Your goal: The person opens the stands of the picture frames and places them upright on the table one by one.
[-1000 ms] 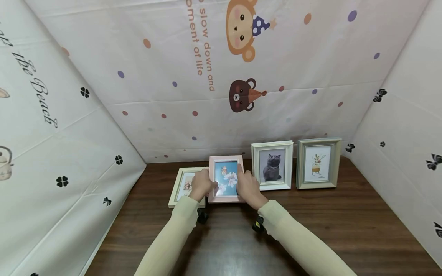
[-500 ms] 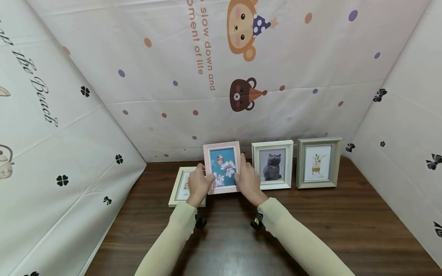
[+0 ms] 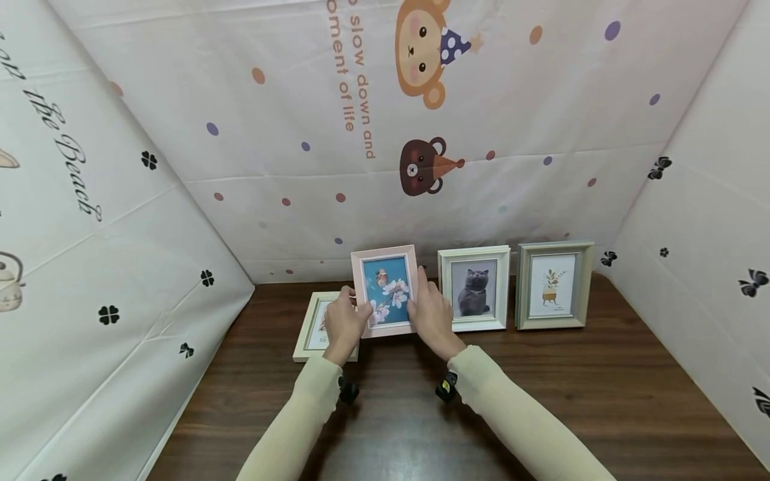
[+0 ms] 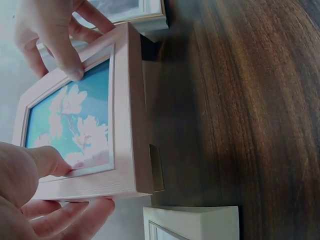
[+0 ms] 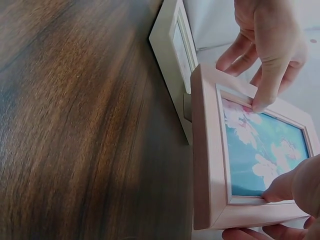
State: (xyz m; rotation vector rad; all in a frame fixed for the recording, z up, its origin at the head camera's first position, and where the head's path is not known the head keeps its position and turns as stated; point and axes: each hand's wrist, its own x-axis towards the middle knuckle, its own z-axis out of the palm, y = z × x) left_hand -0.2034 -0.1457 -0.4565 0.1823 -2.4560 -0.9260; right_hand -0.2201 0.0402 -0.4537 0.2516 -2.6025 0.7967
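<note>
A pink picture frame [image 3: 388, 328] with a blue blossom print is held between both hands, tilted slightly to the left in the head view. My left hand [image 3: 345, 322] grips its left side, thumb on the front and fingers behind. On the opposite side my right hand [image 3: 432, 316] holds it the same way, as the right wrist view also shows for the frame [image 5: 204, 165]. A gap shows between the pink frame's lower edge and the table. Partly behind my left hand, a cream frame [image 3: 305, 327] lies low on the table.
To the right a white frame [image 3: 444, 294] with a cat picture stands upright. Beside it stands a grey-green frame [image 3: 523, 287] with a plant print. Printed cloth [image 3: 289, 227] hangs behind the brown wooden table [image 3: 541, 387], and more cloth flanks both sides.
Over the last second both hands have raised the pink frame off the table and tilted it slightly left. Since half a second ago it has barely moved. The other frames stay put.
</note>
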